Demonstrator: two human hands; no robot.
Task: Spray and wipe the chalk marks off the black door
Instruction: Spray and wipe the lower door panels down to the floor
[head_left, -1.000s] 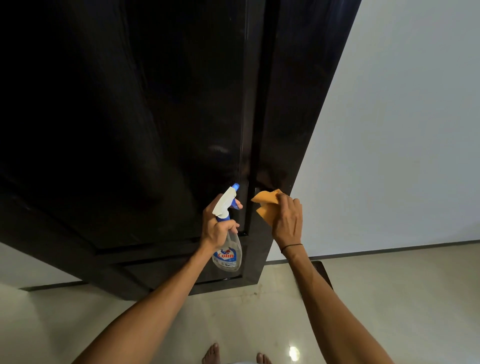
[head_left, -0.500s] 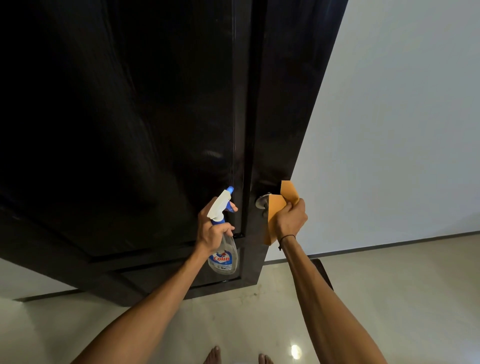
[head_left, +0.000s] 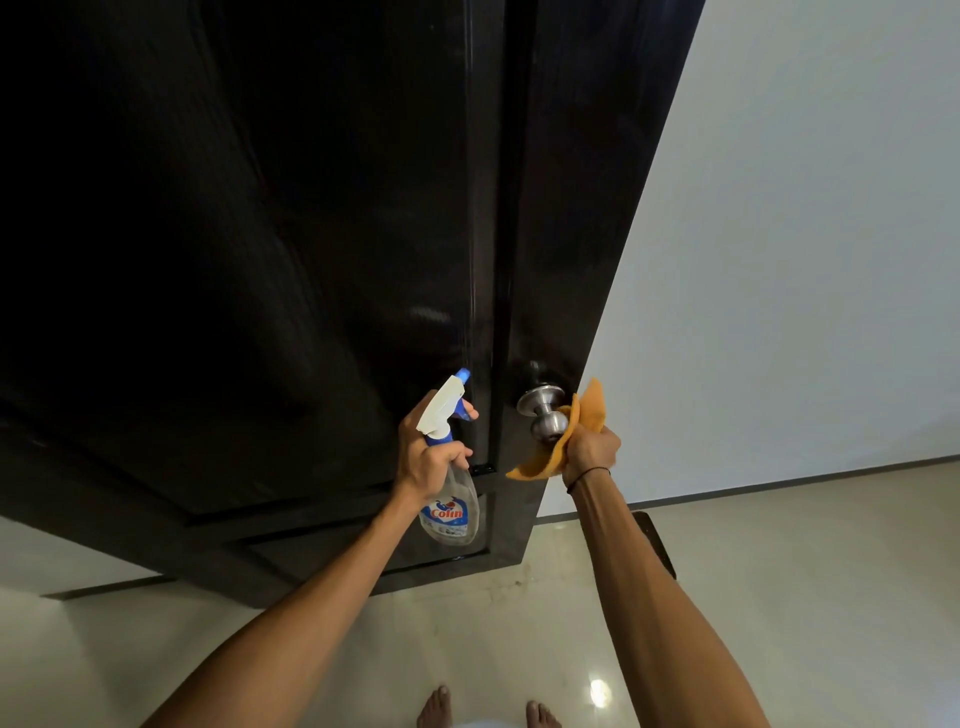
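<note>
Left hand (head_left: 428, 457) gripping spray bottle (head_left: 451, 506), right hand (head_left: 592, 449) holding orange cloth (head_left: 587, 415)

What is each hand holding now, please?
Left hand: grips the clear plastic spray bottle.
Right hand: grips the orange cloth, beside the round metal doorknob.

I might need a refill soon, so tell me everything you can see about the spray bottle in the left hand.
The spray bottle has a clear plastic body with a red and blue label reading Colin, a blue neck and trigger, a white spray head and a blue nozzle tip. The body looks see-through; how much liquid is left I cannot tell. It hangs roughly upright, nozzle aimed up toward the black door. The left hand grips its neck, one finger on the trigger. Nothing else touches it.
</note>
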